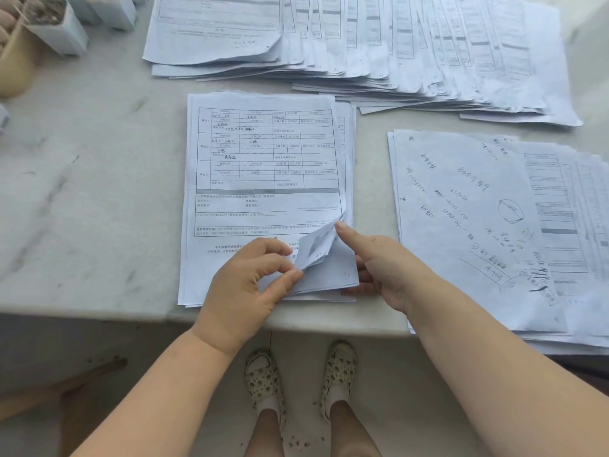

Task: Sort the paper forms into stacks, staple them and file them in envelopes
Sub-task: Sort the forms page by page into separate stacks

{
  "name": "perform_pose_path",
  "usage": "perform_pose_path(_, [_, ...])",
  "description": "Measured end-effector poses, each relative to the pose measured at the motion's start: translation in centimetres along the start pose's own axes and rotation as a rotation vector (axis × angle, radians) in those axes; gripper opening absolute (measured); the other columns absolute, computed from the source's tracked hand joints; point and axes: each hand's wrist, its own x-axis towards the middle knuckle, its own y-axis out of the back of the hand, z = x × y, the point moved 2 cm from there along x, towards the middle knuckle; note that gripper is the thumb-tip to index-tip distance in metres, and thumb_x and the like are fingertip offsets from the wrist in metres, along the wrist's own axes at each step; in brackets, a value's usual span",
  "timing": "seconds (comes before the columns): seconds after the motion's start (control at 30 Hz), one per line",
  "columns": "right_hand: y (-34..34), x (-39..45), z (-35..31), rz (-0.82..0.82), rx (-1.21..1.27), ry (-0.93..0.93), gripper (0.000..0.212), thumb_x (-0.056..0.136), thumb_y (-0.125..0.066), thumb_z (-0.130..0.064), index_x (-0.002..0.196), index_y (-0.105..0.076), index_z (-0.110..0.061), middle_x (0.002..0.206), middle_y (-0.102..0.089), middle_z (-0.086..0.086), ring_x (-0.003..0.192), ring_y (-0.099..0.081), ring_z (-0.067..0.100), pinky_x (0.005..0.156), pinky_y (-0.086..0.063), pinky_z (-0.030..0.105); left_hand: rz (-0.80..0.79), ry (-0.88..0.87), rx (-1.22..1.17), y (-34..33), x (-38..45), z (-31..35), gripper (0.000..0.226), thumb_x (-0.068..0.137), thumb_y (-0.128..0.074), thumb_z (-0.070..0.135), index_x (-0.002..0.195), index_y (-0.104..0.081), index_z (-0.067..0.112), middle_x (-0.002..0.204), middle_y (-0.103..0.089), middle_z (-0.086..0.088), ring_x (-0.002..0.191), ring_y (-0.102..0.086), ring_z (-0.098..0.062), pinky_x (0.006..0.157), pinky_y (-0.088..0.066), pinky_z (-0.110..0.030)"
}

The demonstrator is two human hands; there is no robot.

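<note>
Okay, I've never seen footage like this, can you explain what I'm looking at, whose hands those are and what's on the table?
There is no machine here: one camera worn on a person's head looks down at their own bare hands. The left hand pinches the curled-up bottom corner of the top sheet on the middle stack of forms; that is the only grip. The right hand rests at that stack's right edge, thumb near the lifted corner. On the pale table lie a fanned row of forms at the back and a scribbled-on pile to the right.

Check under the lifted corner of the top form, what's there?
Under the curled corner, pinched by the left hand, lies another sheet of the stack, blank there except a small handwritten mark. Its remaining area and lower sheets are covered.
</note>
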Motion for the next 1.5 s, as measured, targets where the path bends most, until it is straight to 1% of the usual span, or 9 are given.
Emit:
perform_pose_path(0.5, [0.6, 0.2, 0.8, -0.084, -0.016, 0.061, 0.044, 0.09, -0.057, -0.049, 0.102, -0.072, -0.009, 0.092, -0.076, 0.009, 0.076, -0.071, 0.018, 0.076, -0.052, 0.033, 0.019, 0.003, 0.011, -0.1, 0.0, 0.0, 0.017, 0.073, -0.068, 0.051, 0.074, -0.068, 0.034, 0.102, -0.06, 0.02, 0.102, -0.059, -0.003, 0.087, -0.04, -0.012])
perform_pose_path(0.73, [1.8, 0.0, 1.4, -0.206, 0.083, 0.066, 0.019, 0.094, -0.055, -0.007, 0.108, -0.067, -0.001, 0.095, -0.073, 0.01, 0.074, -0.069, 0.016, 0.068, -0.059, 0.027, 0.259, 0.162, -0.106, 0.0, 0.5, 0.3, 0.02, 0.08, -0.061, 0.026, 0.089, -0.044, 0.032, 0.082, -0.057, 0.008, 0.074, -0.058, -0.008, 0.073, -0.045, -0.019])
perform_pose_path(0.9, [1.4, 0.0, 1.4, -0.15, 0.036, 0.089, 0.016, 0.093, -0.06, -0.014, 0.093, -0.067, 0.0, 0.086, -0.07, 0.011, 0.069, -0.066, 0.016, 0.062, -0.057, 0.025, 0.103, -0.016, 0.166, -1.2, 0.6, 1.0, 0.017, 0.08, -0.053, 0.036, 0.083, -0.07, 0.034, 0.073, -0.049, 0.013, 0.076, -0.047, -0.007, 0.071, -0.038, -0.02])
perform_pose_path(1.0, [0.7, 0.2, 1.3, -0.06, -0.013, 0.117, 0.036, 0.092, -0.063, -0.02, 0.104, -0.063, 0.013, 0.089, -0.068, 0.017, 0.072, -0.063, 0.023, 0.056, -0.053, 0.025, 0.078, -0.053, 0.261, -1.5, 0.4, 1.1, 0.026, 0.072, -0.062, 0.053, 0.085, -0.073, 0.033, 0.078, -0.059, 0.014, 0.081, -0.047, -0.008, 0.076, -0.036, -0.023])
perform_pose_path(1.07, [0.2, 0.2, 1.1, -0.024, -0.019, 0.124, 0.03, 0.091, -0.066, -0.021, 0.098, -0.067, 0.008, 0.083, -0.069, 0.015, 0.066, -0.062, 0.021, 0.05, -0.049, 0.024, 0.08, -0.065, 0.279, -1.4, 0.5, 0.9, 0.03, 0.07, -0.062, 0.056, 0.085, -0.073, 0.033, 0.078, -0.058, 0.018, 0.08, -0.047, -0.006, 0.075, -0.036, -0.02])
perform_pose_path(1.2, [0.0, 0.0, 0.8, -0.027, -0.009, 0.114, 0.018, 0.092, -0.065, -0.021, 0.083, -0.069, -0.006, 0.062, -0.067, 0.002, 0.048, -0.058, 0.011, 0.044, -0.045, 0.021, 0.085, -0.03, 0.262, -1.1, 0.4, 0.5, 0.025, 0.08, -0.054, 0.051, 0.08, -0.069, 0.031, 0.062, -0.05, 0.014, 0.068, -0.043, -0.003, 0.067, -0.034, -0.014])
perform_pose_path(1.3, [0.7, -0.3, 0.9, -0.116, 0.0, 0.117, 0.014, 0.095, -0.06, -0.015, 0.088, -0.069, -0.007, 0.074, -0.071, 0.002, 0.059, -0.063, 0.011, 0.051, -0.051, 0.02, 0.214, 0.062, 0.163, -0.8, 0.3, 0.3, 0.016, 0.087, -0.053, 0.037, 0.104, -0.054, 0.034, 0.062, -0.052, 0.007, 0.061, -0.049, -0.01, 0.055, -0.035, -0.015])
perform_pose_path(1.37, [1.0, -0.5, 1.0, -0.15, 0.008, 0.104, 0.013, 0.094, -0.059, -0.012, 0.089, -0.07, -0.008, 0.081, -0.073, 0.003, 0.063, -0.064, 0.011, 0.057, -0.055, 0.022, 0.294, 0.091, 0.109, -0.8, 0.4, 0.5, 0.037, 0.09, -0.057, 0.016, 0.116, -0.04, 0.035, 0.058, -0.047, 0.0, 0.055, -0.046, -0.017, 0.052, -0.035, -0.017])
perform_pose_path(1.5, [0.4, -0.1, 0.9, -0.052, -0.026, 0.101, 0.014, 0.089, -0.068, -0.02, 0.085, -0.071, -0.007, 0.08, -0.073, 0.006, 0.065, -0.063, 0.016, 0.057, -0.052, 0.024, 0.26, 0.028, 0.104, -1.0, 0.4, 0.7, 0.023, 0.084, -0.053, 0.013, 0.095, -0.052, 0.033, 0.068, -0.05, 0.014, 0.059, -0.046, -0.006, 0.057, -0.037, -0.018])
